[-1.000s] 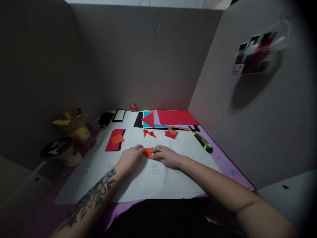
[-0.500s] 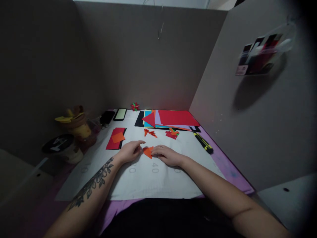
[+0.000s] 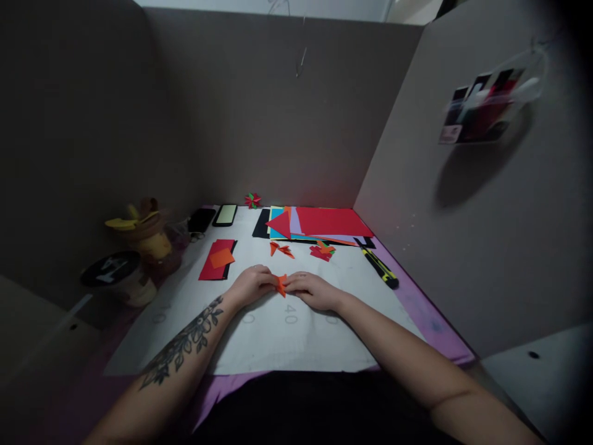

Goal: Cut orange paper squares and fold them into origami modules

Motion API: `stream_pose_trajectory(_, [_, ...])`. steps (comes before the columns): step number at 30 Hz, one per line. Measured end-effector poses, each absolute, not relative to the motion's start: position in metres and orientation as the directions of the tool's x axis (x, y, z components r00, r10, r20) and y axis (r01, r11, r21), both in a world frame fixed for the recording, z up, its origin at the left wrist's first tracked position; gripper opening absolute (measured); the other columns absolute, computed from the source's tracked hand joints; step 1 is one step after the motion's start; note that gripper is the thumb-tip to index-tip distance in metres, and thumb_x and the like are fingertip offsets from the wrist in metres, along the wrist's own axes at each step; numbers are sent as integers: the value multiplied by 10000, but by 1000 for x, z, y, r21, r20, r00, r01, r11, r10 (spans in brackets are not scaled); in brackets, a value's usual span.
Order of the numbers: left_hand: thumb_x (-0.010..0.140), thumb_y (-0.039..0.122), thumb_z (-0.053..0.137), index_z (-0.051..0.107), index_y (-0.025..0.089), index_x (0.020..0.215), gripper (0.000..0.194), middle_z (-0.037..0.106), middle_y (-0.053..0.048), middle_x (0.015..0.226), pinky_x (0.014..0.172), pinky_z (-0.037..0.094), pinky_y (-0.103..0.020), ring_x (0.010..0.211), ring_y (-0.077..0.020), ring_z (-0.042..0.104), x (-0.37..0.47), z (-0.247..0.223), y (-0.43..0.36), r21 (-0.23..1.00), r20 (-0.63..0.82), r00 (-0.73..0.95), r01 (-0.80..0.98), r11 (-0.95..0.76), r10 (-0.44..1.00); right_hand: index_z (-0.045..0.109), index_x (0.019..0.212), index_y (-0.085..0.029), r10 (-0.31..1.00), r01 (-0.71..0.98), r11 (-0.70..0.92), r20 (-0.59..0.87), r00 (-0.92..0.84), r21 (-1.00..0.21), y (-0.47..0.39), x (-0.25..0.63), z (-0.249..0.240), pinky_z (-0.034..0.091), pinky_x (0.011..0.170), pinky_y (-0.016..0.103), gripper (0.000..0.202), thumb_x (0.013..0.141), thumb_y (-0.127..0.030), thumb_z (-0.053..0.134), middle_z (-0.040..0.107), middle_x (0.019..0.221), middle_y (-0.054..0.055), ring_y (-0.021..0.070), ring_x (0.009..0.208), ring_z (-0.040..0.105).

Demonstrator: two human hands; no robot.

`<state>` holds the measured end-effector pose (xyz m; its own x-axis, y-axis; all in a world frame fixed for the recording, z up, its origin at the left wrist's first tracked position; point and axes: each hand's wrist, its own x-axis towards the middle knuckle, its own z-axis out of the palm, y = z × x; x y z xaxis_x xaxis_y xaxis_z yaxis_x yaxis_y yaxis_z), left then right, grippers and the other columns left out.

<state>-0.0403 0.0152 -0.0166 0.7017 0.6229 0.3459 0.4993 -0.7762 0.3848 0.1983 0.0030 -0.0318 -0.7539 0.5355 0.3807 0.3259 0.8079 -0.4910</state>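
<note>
A small folded piece of orange paper [image 3: 281,285] lies on the white sheet between my hands. My left hand [image 3: 254,285] pinches its left side with the fingers closed. On its right side my right hand [image 3: 312,290] presses and grips the edge, a ring on one finger; the fingertips partly cover the paper. Just beyond my hands are folded orange pieces [image 3: 281,249] and a small heap of red, orange and green paper pieces [image 3: 323,251]. To the left, an orange square [image 3: 222,258] rests on red paper [image 3: 211,267].
A yellow-black utility knife [image 3: 380,268] lies at the right. Stacked coloured sheets [image 3: 331,221] and a red-green paper star [image 3: 252,200] are at the back. A phone [image 3: 225,214], a lidded tub [image 3: 119,279] and a pot of tools [image 3: 147,238] stand left.
My left hand has moved right and closed on the left side of the orange paper, its index finger no longer stretched out. My right hand stays almost in place.
</note>
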Motion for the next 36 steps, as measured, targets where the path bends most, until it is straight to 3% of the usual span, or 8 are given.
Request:
stream_pose_trajectory(9, [826,320,573,713,213,850,178,598,-59,877,801,414,-285,865,-174,532,-49,-13,18,395,305,678,549,-737,669,602,1171,-264,517,404,827,248,-820,-391,3,195,-27,354,1015,404,352,887,-139,437,601,1230,43,181,1181,492])
stream_pose_trajectory(16, [834,332,523,683,183,788,223,638,-57,862,821,406,-288,843,-172,540,-40,-19,26,454,208,622,622,-638,755,645,1091,-252,470,362,866,312,-826,-345,1,194,-26,367,985,395,291,874,-147,484,621,1168,56,188,1124,498])
stream_pose_trajectory(22, [780,360,549,681,183,732,225,660,-46,853,782,415,-254,806,-158,555,-33,-15,35,478,104,600,669,-569,793,647,1077,-246,492,371,846,294,-819,-382,-1,193,-26,382,954,381,276,872,-145,492,644,1119,54,174,1046,545])
stream_pose_trajectory(28, [740,348,551,691,166,690,235,665,-34,695,621,402,-222,649,-137,546,-24,-7,43,507,-46,615,693,-512,787,657,1039,-243,505,370,834,293,-812,-410,-1,194,-25,376,962,371,267,856,-125,504,646,1113,51,170,1055,546])
stream_pose_trajectory(32, [739,349,535,688,159,678,251,662,-37,684,601,386,-221,634,-134,537,-23,-10,41,488,-13,605,699,-523,796,658,1013,-230,504,349,830,317,-803,-436,-3,193,-21,388,949,364,248,854,-123,502,657,1080,54,169,1028,560])
stream_pose_trajectory(36, [730,356,537,681,162,668,250,667,-42,746,608,383,-221,666,-138,541,-24,-12,40,476,34,594,697,-536,803,616,1112,-212,523,346,810,317,-791,-473,-3,192,-20,410,924,354,281,885,-148,464,666,1034,64,165,989,569])
